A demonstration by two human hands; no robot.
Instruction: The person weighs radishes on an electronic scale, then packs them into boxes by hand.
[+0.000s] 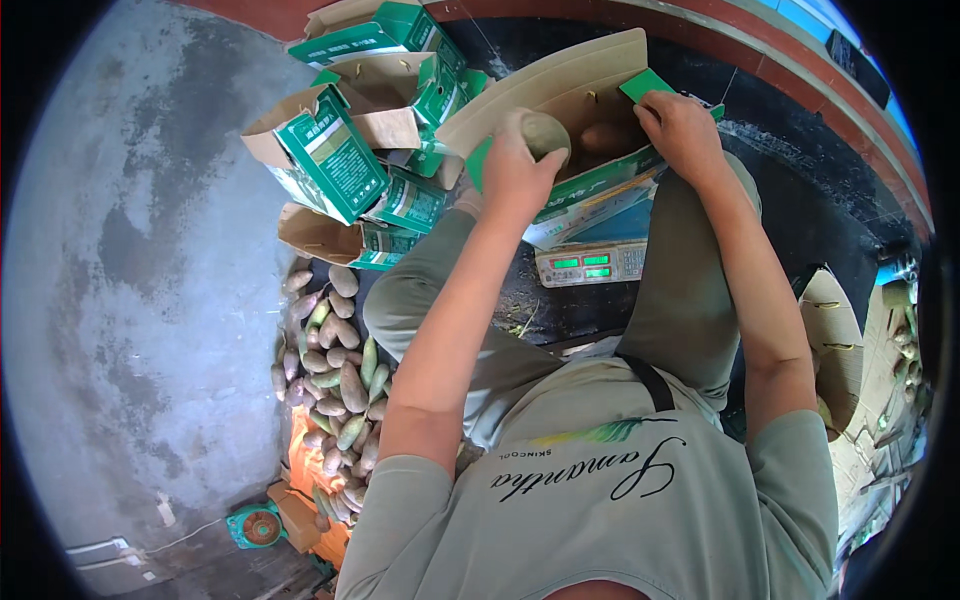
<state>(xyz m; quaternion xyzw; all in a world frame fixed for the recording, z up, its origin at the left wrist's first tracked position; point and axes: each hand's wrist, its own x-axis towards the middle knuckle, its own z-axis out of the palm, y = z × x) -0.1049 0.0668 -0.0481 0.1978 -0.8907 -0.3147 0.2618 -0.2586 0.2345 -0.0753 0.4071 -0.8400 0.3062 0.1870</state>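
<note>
While a large heap of tubers (pixel 335 390) lies unpacked, the left hand (pixel 515 165) grips one tuber (pixel 545 133) over the open carton (pixel 590 110) on the scale (pixel 590 263), already holding a few, the right hand (pixel 680 125) pinching its flap.

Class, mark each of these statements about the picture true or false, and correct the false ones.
1. The left hand holds a round tuber over the open carton. True.
2. The right hand rests on the floor. False: it grips the carton's edge by a green flap.
3. The carton sits on a digital scale. True.
4. The heap of tubers lies to the person's right. False: it lies to their left.
5. The stacked empty cartons are red. False: they are green and brown.
</note>
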